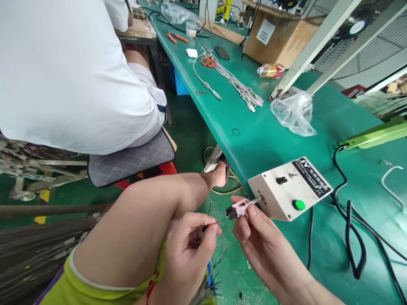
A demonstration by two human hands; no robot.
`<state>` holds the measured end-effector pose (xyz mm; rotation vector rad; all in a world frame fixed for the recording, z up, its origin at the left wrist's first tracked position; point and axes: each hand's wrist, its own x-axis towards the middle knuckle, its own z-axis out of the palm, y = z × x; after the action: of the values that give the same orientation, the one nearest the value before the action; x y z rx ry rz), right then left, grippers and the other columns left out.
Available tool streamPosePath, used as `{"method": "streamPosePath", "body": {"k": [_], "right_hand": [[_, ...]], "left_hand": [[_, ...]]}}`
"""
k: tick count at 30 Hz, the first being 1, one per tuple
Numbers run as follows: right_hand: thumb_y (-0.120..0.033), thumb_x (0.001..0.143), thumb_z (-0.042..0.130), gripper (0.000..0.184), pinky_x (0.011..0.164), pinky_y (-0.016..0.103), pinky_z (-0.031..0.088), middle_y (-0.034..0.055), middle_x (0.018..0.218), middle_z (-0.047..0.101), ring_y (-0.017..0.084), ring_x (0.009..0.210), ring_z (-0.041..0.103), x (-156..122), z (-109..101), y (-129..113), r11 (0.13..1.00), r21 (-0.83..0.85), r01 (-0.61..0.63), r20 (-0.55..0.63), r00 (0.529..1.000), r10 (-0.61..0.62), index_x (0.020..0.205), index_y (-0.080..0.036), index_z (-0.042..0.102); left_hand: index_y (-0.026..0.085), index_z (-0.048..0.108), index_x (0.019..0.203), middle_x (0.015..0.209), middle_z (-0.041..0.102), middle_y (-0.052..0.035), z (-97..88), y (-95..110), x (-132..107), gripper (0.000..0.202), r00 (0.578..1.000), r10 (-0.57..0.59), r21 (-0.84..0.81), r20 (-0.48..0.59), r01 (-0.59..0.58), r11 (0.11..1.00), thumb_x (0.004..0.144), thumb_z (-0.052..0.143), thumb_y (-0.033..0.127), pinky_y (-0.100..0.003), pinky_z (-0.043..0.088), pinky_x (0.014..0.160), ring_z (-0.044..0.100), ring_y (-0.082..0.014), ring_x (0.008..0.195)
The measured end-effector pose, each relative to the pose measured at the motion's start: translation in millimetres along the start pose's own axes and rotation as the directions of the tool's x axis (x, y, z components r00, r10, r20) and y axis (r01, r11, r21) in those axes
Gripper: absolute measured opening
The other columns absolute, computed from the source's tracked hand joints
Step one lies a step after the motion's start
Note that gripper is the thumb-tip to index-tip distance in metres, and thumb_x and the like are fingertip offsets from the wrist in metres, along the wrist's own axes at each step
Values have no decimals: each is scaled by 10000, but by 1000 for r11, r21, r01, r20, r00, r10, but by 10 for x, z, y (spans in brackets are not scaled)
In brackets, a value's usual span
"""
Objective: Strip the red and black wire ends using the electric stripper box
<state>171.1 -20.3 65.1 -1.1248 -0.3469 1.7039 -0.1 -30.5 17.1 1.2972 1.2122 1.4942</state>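
The wire (219, 221) is thin and partly red.

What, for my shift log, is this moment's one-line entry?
left hand: pinching red wire | right hand: holding pink clip | white box: on green table

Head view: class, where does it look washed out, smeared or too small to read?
Head view: the co-worker's white shirt is bright, showing little fabric texture; head view: the bundle of thin dark strands at lower left looks smeared; head view: the fine print on the white boxy device with the round green button is unreadable.
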Motion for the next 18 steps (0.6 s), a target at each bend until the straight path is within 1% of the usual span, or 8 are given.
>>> {"method": "streamPosePath", "body": {"k": [5,10,13,18], "right_hand": [[-445,970,971,341,686,172,535,2,703,619,126,693,482,-29,-10,26,999,53,-12,-12,1000,12,1184,-186,912],[-478,987,947,381,681,176,531,-2,688,593,119,671,453,-37,-46,59,999,42,-11,-19,1000,12,1213,-173,915],[-487,981,950,408,677,177,519,-11,681,575,115,663,437,-45,-54,63,999,39,-14,-23,1000,15,1254,-186,911],[-510,966,958,426,665,191,502,-17,637,574,115,635,405,-61,-30,33,999,28,-23,-21,999,24,1237,-184,916]], "left_hand": [[276,736,1031,802,853,87,59,-9,20,188,1000,-28,-42,-3,28,999,1013,741,89,-107,602,554,742,-75,545],[265,743,995,740,826,79,100,-7,25,190,1000,-28,-69,-11,27,997,987,741,75,-119,556,489,678,-77,475],[260,746,976,697,787,76,113,-35,6,178,999,-41,-76,-8,40,996,984,754,83,-122,528,468,648,-77,456],[255,763,969,707,772,60,131,-81,-20,152,997,-77,-69,30,79,995,996,763,105,-126,532,473,658,-85,478]]}}
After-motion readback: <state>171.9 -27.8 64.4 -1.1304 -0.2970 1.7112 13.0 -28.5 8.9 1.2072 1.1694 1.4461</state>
